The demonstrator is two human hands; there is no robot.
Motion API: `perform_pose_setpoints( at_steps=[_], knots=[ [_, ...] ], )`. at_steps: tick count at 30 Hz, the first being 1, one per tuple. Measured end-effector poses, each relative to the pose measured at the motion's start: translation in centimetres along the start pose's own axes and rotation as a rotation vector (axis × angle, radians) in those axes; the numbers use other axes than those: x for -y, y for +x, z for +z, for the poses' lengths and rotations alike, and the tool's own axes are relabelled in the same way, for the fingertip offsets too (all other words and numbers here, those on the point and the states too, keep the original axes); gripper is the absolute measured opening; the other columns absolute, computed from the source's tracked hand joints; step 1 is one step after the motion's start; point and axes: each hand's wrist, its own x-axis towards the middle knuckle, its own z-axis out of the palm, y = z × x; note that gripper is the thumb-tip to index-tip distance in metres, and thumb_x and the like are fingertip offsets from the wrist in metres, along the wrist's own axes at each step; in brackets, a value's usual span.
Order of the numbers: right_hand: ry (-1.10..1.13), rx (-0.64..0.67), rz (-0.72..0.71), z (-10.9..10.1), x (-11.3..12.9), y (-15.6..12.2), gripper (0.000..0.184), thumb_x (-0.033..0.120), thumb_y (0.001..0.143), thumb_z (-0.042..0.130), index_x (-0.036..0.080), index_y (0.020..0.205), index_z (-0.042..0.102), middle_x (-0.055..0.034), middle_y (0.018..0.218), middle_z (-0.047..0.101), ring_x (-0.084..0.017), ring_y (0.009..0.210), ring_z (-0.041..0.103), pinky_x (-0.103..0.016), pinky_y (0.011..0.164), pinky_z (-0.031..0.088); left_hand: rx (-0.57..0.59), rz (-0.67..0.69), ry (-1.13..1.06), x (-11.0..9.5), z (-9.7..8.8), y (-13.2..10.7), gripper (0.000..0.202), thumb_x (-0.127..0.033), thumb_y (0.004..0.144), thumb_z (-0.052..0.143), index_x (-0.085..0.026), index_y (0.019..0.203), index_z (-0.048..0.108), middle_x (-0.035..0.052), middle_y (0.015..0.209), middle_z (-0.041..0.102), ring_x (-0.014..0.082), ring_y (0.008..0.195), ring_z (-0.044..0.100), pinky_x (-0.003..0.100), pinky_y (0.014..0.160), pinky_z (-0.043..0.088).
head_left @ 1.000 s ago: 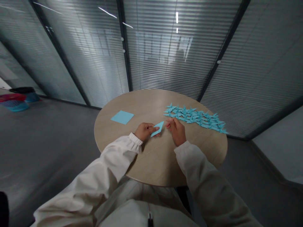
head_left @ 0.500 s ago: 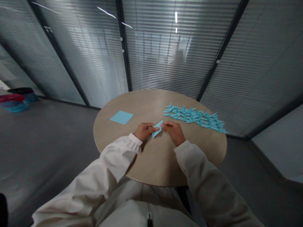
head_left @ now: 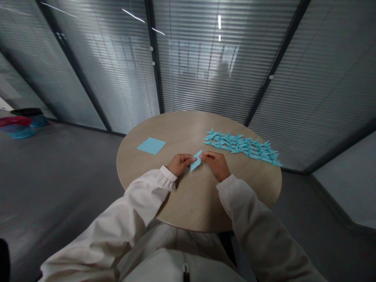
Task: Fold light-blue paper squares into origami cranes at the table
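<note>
A folded light-blue paper piece (head_left: 196,161), narrow and pointed, sits between my two hands above the round wooden table (head_left: 194,196). My left hand (head_left: 180,163) pinches its left edge with closed fingers. My right hand (head_left: 216,164) pinches its upper right tip, fingers curled together. Both sleeves are white. A flat square sheet of the same blue paper (head_left: 151,145) lies on the table to the left, beyond my left hand.
Several folded blue paper cranes (head_left: 241,145) lie in rows at the table's right rear. Glass walls with blinds stand behind the table. Colourful bins (head_left: 20,122) sit on the grey floor at the far left.
My right hand has moved left from beside the paper to pinch its upper tip. The folded piece now stands steeper and narrower between the hands. My left hand has stayed put.
</note>
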Motion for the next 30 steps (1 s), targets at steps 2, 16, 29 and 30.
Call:
perform_pose_setpoints(
  at_steps=[2, 16, 29, 30],
  knots=[
    [-0.045, -0.033, 0.004, 0.0, 0.0, 0.0, 0.026, 0.038, 0.067, 0.063, 0.014, 0.074, 0.069, -0.0037, 0.074, 0.067, -0.017, 0.069, 0.06, -0.027, 0.066, 0.046, -0.013, 0.022, 0.0, 0.0, 0.1, 0.0, 0.043, -0.052, 0.072, 0.054, -0.01, 0.07, 0.062, 0.0003, 0.058, 0.053, 0.0097, 0.055, 0.046, 0.022, 0.056, 0.039],
    [-0.078, 0.016, -0.033, 0.2, 0.1, 0.0, 0.029, 0.041, 0.07, 0.061, 0.015, 0.08, 0.066, -0.004, 0.076, 0.066, -0.016, 0.07, 0.059, -0.026, 0.067, 0.046, -0.284, 0.019, -0.028, -0.6, -0.1, 0.1, 0.035, -0.043, 0.061, 0.068, -0.011, 0.074, 0.067, 0.0024, 0.062, 0.061, 0.0102, 0.055, 0.052, 0.022, 0.055, 0.041],
    [-0.198, 0.146, -0.02, 0.5, -0.8, -0.2, 0.026, 0.04, 0.07, 0.06, 0.015, 0.069, 0.066, -0.0003, 0.064, 0.064, -0.013, 0.059, 0.056, -0.023, 0.058, 0.042, -0.228, 0.053, -0.099, -1.4, 0.1, 0.0, 0.037, -0.045, 0.065, 0.066, -0.011, 0.08, 0.062, 0.0034, 0.071, 0.063, 0.0121, 0.064, 0.056, 0.023, 0.061, 0.045],
    [-0.218, 0.15, -0.027, 0.6, -0.9, -0.3, 0.025, 0.04, 0.069, 0.061, 0.016, 0.068, 0.067, 0.0001, 0.062, 0.063, -0.013, 0.058, 0.056, -0.023, 0.057, 0.041, -0.227, 0.051, -0.098, -1.4, 0.2, -0.1, 0.038, -0.044, 0.062, 0.068, -0.011, 0.08, 0.062, 0.0035, 0.071, 0.063, 0.0121, 0.064, 0.057, 0.023, 0.062, 0.045]
  ],
)
